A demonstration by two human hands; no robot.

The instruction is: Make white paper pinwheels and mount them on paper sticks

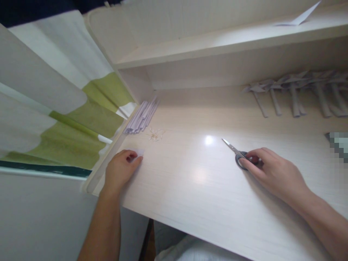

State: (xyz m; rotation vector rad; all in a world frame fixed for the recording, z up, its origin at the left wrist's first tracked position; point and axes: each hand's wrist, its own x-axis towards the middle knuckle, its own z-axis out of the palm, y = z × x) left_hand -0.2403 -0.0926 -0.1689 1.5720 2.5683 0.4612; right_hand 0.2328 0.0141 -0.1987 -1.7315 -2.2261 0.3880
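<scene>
My right hand (280, 174) pinches the dark handles of a pair of scissors (236, 150) between thumb and fingers. The scissors lie on or just over the desk, blades closed and pointing to the far left. At the desk's left side, my left hand (121, 170) has its fingers curled around a small piece of white paper (140, 151), partly hidden under the hand. Just beyond that hand is a little heap of thin pale strands or sticks (154, 135). Behind it a bundle of rolled paper sticks (143, 116) lies against the side panel.
Several paper pinwheels (293, 90) with rolled paper handles lie along the back right. A folded white paper (300, 19) rests on the shelf (206, 46) above. A dark-edged object (328, 137), partly pixelated, is at the right edge. A green and white curtain (89, 105) hangs left of the desk (176, 192).
</scene>
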